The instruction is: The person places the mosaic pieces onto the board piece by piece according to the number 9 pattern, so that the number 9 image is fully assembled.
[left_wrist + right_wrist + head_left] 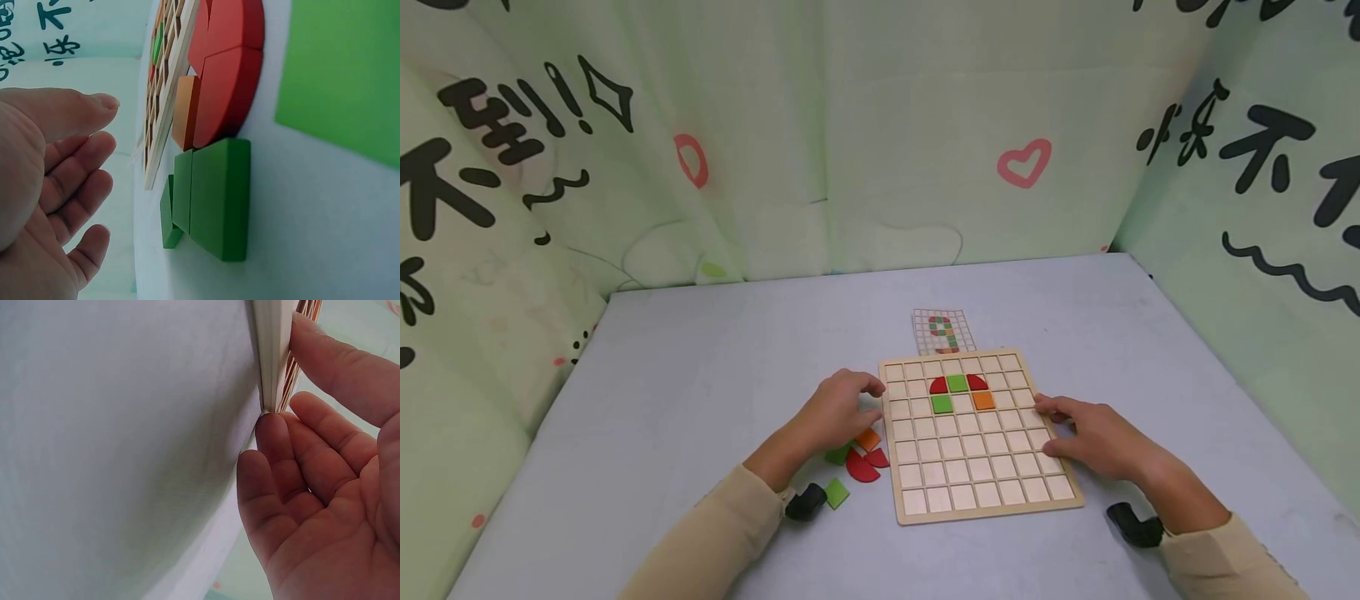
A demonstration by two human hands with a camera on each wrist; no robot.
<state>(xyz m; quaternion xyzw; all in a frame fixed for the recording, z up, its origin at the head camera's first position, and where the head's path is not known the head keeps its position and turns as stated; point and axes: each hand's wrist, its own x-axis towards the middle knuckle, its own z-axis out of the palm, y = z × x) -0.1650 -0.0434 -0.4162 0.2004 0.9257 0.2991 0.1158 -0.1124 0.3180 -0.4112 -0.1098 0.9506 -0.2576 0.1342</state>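
Grid board (962, 450), far edge toward card (927, 333)

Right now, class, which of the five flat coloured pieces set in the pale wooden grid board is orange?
The orange square piece, just below the right-hand red rounded piece in the head view; the other four are red or green.

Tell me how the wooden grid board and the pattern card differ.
The wooden grid board is large; the pattern card is small. The board is thick-edged; the card looks thin. The board bears five coloured pieces; the card pictures more. Both show grids with red, green and orange.
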